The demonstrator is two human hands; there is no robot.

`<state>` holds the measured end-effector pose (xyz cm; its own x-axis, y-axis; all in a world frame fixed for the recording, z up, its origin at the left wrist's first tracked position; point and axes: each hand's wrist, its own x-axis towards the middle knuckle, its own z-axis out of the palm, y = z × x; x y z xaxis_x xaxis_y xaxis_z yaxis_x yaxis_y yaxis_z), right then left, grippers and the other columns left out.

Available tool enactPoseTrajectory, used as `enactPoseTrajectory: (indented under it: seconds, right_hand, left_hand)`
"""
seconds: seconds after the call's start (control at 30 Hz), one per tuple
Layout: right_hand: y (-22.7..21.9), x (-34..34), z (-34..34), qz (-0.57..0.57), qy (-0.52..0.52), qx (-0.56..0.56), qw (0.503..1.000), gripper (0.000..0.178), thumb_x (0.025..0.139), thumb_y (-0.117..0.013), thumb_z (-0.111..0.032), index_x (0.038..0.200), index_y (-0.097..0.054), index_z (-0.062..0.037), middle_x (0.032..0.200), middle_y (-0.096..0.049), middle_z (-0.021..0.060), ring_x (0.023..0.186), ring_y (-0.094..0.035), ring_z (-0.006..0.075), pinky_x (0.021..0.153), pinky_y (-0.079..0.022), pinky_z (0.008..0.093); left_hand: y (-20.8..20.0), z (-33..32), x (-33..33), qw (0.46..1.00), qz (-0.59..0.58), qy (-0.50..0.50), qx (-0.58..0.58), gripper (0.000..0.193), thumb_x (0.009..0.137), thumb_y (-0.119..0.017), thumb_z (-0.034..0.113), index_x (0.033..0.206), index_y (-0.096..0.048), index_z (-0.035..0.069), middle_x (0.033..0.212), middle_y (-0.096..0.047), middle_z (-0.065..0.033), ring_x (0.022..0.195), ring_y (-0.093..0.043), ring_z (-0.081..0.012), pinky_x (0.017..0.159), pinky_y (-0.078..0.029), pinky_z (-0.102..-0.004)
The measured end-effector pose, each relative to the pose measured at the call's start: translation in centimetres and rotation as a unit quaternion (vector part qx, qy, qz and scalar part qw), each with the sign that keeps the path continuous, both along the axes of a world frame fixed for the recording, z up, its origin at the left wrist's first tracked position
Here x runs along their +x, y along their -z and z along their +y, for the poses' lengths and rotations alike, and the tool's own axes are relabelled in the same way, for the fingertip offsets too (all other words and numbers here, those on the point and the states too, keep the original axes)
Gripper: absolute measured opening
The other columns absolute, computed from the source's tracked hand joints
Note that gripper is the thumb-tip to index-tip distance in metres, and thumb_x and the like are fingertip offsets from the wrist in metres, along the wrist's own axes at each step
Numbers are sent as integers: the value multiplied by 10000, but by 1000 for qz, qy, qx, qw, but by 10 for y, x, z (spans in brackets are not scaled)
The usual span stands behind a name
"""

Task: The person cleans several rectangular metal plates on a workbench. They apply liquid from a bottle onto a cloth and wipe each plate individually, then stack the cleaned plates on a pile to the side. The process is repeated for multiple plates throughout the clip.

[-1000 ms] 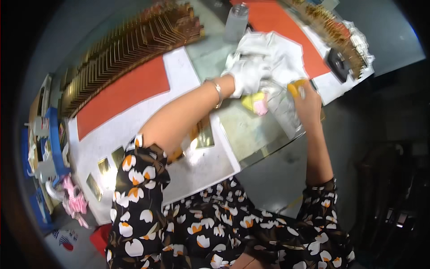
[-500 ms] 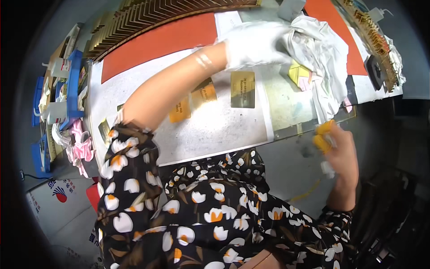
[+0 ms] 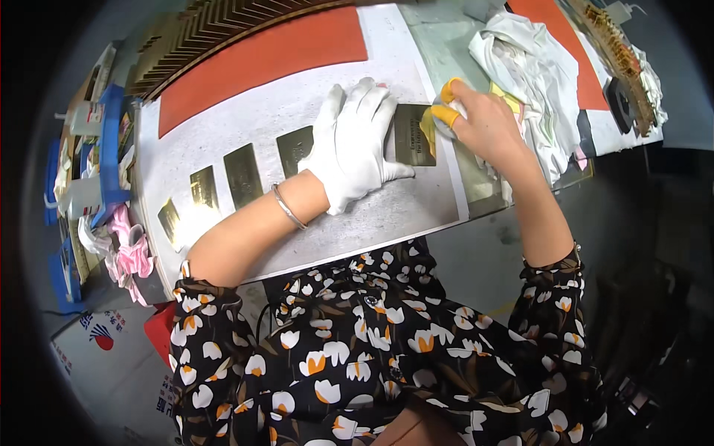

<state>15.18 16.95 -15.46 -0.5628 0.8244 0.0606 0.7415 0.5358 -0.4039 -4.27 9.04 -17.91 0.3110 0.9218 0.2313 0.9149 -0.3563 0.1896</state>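
My left hand point(image 3: 355, 149), in a white glove, lies flat with its fingers spread on the white sheet point(image 3: 349, 234), partly covering a dark metal plate point(image 3: 294, 147). Its fingertips are near another dark, engraved plate point(image 3: 413, 135). Yellow finger cots cover the thumb and a finger of my right hand point(image 3: 487, 126). Those fingers pinch a small whitish and yellow wad point(image 3: 440, 125) at the right edge of the engraved plate. Further left along the sheet lie more plates, including a dark one point(image 3: 242, 175) and a shiny one point(image 3: 203, 187).
Crumpled white cloths point(image 3: 532, 63) lie beyond my right hand. Orange mats point(image 3: 260, 70) border the sheet at the back, with a rack of upright plates point(image 3: 238, 30) behind. A second rack point(image 3: 625, 74) stands at far right. Blue bins point(image 3: 113, 149) and pink cloth point(image 3: 132, 249) are at left.
My left hand has come back from the white cloths and now rests on the sheet. My right hand has risen from below the table edge to the engraved plate.
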Motion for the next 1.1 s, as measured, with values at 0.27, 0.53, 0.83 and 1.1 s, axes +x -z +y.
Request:
enactPoseTrajectory:
  seconds: [0.27,0.53,0.83,1.1]
  right_hand:
    - [11,15,-11,-1,-50,7,999,204,739,-554,-105,940,-568,-80,622,-582,173,614,-570,359,564,-431,450]
    - [26,12,-23,-14,-83,58,995,179,699,-535,-76,871,-587,-87,627,-599,150,607,-587,339,552,-442,442]
    - [35,11,-28,17,-77,126,989,221,667,-508,-57,860,-607,-98,626,-605,142,603,-600,322,546,-455,438]
    - [36,12,-28,-9,-82,94,992,146,768,-524,-121,889,-596,-84,679,-600,160,625,-583,333,565,-444,444]
  left_hand:
    - [-27,31,20,984,44,52,-163,796,539,-760,443,1136,-467,5,1189,-496,-161,1116,-469,-321,935,-391,-394]
    - [1,23,16,998,21,56,-12,853,539,-750,493,1160,-481,-26,1225,-474,-186,1156,-439,-334,958,-375,-405]
    - [2,20,16,997,36,39,-53,854,564,-740,502,1199,-464,2,1288,-430,-172,1204,-397,-315,999,-328,-411]
    - [-2,23,15,997,35,37,-58,855,561,-728,532,1182,-483,-2,1274,-440,-182,1203,-397,-320,1000,-328,-408]
